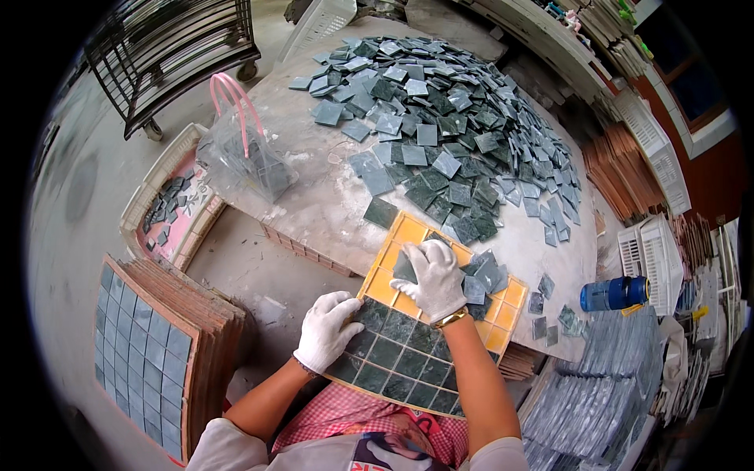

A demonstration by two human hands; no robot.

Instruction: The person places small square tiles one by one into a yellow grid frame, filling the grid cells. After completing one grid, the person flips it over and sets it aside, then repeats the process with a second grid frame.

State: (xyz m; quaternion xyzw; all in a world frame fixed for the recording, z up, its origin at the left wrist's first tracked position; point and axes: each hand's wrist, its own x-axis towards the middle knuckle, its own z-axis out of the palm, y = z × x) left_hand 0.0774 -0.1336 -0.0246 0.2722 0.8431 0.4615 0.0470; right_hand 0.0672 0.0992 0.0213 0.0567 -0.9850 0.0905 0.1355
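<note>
A yellow gridded tray lies in front of me, its nearer rows filled with dark green square stone tiles. Several far and right-hand cells show bare yellow. My left hand, in a white glove, is closed on the tray's left edge. Over the far cells, my gloved right hand has its fingers bent round a dark green tile, partly covered by the glove. Loose grey-green tiles lie heaped on the tray just right of that hand. Beyond the tray spreads a large pile of similar tiles.
A clear bag with pink handles stands left on the worktable. Below it, a cream basket holds tile fragments. Stacked tile-covered boards rise at lower left. A blue bottle lies right, near stacked tile sheets.
</note>
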